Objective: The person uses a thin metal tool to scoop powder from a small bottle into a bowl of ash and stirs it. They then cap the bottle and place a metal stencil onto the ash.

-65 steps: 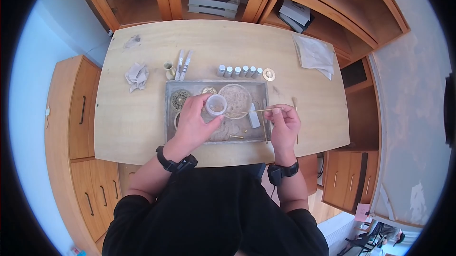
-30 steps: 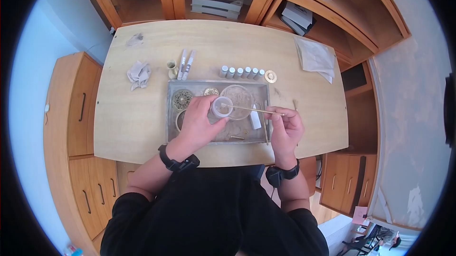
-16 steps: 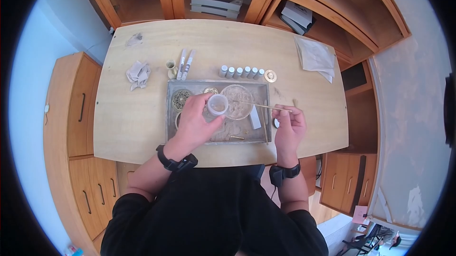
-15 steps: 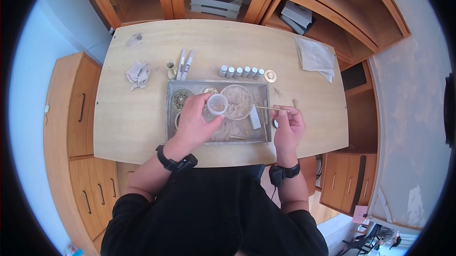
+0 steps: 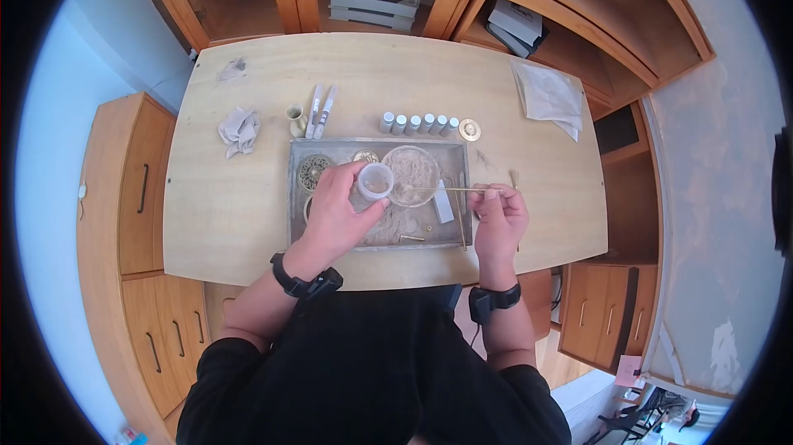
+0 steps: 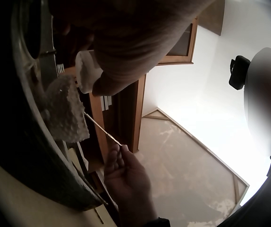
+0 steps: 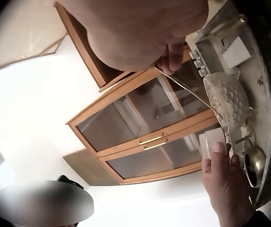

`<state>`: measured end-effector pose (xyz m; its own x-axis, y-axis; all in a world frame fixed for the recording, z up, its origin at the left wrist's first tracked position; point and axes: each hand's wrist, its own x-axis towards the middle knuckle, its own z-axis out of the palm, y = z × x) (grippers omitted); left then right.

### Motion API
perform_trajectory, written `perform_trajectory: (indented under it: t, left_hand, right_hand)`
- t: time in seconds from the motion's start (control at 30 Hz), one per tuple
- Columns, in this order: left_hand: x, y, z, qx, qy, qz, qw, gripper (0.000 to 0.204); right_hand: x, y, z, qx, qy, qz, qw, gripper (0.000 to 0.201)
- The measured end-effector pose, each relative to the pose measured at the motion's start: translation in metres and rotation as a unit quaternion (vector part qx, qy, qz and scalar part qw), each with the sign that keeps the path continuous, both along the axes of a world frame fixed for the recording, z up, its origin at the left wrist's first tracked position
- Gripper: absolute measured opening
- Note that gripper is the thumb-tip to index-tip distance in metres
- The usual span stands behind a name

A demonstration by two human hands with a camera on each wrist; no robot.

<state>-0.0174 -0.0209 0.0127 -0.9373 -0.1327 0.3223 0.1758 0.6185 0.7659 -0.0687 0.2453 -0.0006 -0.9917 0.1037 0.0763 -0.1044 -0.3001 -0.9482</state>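
Observation:
My left hand [image 5: 337, 212] grips a small translucent plastic jar [image 5: 377, 181] between thumb and fingers, its open mouth facing up, with some powder visible inside. Thumb and fingertips of my right hand [image 5: 499, 220] pinch a thin brass-coloured rod [image 5: 467, 190] near its end. The rod points left, its far tip over the textured glass bowl [image 7: 239, 106] of pale ash-like powder. The jar is held just left of that bowl's rim, above the grey tray [image 5: 292, 197]. In the left wrist view the rod [image 6: 102, 128] reaches the bowl's rim.
Inside the tray are a pierced round lid [image 5: 314, 172], a white block [image 5: 443, 205] and small brass pieces. Behind it stand several capped vials [image 5: 414, 124], a brass disc [image 5: 469, 130], two marked sticks [image 5: 320, 112] and a brass vase [image 5: 296, 119]. Crumpled tissue [image 5: 239, 131] lies left.
A second ago the rod's tip was at the jar's mouth; the right hand then drew it back rightward, and its tip is now over the bowl. The left hand has shifted slightly left with the jar.

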Motion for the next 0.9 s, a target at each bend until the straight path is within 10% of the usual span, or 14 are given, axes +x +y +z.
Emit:
perform_trajectory:
  t: [0.9]
  left_hand:
    - [0.001, 0.006, 0.001, 0.042, -0.019, -0.004, 0.999, 0.058]
  right_hand:
    - [0.005, 0.005, 0.009, 0.028, 0.108, -0.023, 0.994, 0.011]
